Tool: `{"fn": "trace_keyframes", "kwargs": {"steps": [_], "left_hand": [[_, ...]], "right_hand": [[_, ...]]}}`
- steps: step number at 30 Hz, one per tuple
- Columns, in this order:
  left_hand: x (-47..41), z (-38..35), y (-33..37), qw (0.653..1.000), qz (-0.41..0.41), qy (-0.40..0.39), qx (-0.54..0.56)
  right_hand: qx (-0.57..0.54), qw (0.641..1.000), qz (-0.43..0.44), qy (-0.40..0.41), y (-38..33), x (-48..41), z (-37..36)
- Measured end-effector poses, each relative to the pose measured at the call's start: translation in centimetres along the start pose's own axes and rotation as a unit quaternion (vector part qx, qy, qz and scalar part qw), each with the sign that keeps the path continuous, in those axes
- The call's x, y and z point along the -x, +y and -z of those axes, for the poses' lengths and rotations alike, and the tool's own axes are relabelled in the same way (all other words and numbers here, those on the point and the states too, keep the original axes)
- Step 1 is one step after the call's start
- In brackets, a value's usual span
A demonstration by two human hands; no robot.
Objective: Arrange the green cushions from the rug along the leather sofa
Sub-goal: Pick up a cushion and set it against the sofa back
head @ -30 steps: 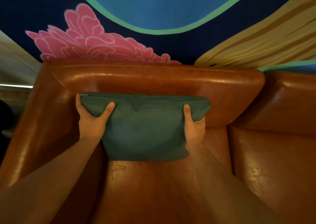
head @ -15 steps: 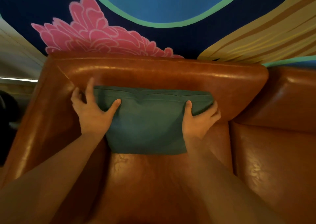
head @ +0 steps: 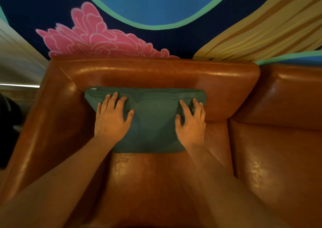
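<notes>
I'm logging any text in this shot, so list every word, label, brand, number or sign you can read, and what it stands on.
None: no text can be read anywhere in this view.
The green cushion shows only a zip along its top edge, no label.
The leather sofa shows no tag or brand.
The painted wall has shapes only, no letters.

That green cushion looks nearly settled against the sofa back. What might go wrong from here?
The green cushion leans on glossy leather, so it may slump down the backrest when the left hand and right hand lift off. Both press near its top, which could leave it dented. Its zipper faces up, in plain sight.
</notes>
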State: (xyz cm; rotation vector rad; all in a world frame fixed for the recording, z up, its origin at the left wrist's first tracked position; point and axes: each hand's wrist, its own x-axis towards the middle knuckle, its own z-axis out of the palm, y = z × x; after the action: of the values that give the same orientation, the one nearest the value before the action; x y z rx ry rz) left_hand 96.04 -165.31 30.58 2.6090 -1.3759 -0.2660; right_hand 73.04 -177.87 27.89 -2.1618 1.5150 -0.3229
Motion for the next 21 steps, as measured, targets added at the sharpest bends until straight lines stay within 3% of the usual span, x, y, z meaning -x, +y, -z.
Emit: {"fn": "trace_keyframes", "kwargs": {"steps": [6,21], "left_hand": [[2.9,2.3,1.2,0.998,0.009,-0.059,-0.012],[19.7,10.6,-2.3,0.998,-0.064,-0.025,-0.005]], "right_hand": [[0.018,0.999,-0.013,-0.032,-2.5,2.2,2.5],[0.008,0.999,-0.031,-0.037,-7.8,21.1,5.8]]}}
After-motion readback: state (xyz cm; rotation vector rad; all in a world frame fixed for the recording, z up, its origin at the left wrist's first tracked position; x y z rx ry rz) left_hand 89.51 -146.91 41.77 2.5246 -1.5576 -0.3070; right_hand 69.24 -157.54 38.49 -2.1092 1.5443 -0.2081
